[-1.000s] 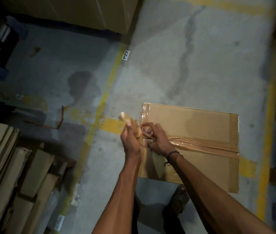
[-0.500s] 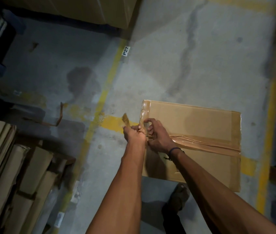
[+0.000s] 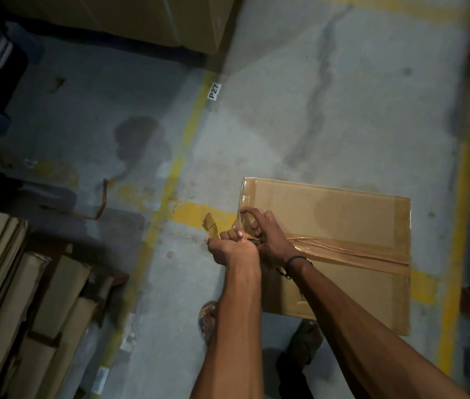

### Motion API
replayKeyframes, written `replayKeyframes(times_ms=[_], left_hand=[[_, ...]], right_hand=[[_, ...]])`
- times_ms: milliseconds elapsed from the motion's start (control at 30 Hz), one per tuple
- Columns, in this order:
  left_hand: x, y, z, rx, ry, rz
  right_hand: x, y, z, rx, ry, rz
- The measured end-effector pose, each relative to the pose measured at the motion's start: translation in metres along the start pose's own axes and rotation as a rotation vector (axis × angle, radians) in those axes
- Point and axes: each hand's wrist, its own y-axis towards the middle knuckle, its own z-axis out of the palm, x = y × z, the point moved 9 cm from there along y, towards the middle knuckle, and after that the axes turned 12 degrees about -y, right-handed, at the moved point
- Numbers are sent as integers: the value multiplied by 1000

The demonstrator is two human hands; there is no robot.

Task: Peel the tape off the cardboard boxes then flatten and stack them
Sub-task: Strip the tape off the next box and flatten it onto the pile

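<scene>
A brown cardboard box (image 3: 329,214) stands on the concrete floor in front of me, sealed by brown tape (image 3: 352,251) along its middle seam and over its left edge. My left hand (image 3: 231,247) is clenched just off the box's left edge and grips a peeled, crumpled end of the tape (image 3: 210,226) that sticks out past the fist. My right hand (image 3: 265,237) rests on the box's left end with its fingers curled, pinching the clear tape film at the edge.
Flattened cardboard (image 3: 12,298) is piled at the left. A large carton (image 3: 141,18) stands at the top. A discarded tape strip (image 3: 100,205) lies on the floor. Yellow floor lines (image 3: 182,156) cross the concrete, with a P27 label (image 3: 214,91). My feet (image 3: 208,318) are below the box.
My left hand has moved down and slightly left, pulling the tape end away from the box's left edge. My right hand has stayed at the edge, fingers reaching up onto the film.
</scene>
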Motion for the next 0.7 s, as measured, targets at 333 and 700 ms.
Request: replayKeyframes(times_ms=[333,700], left_hand=[[0,-20,-7,-5,24,-15],[2,-25,-21,-43,104,-24]], right_hand=[[1,1,-1,-5,-24,-18],[-1,2,1,25,-69,-30]])
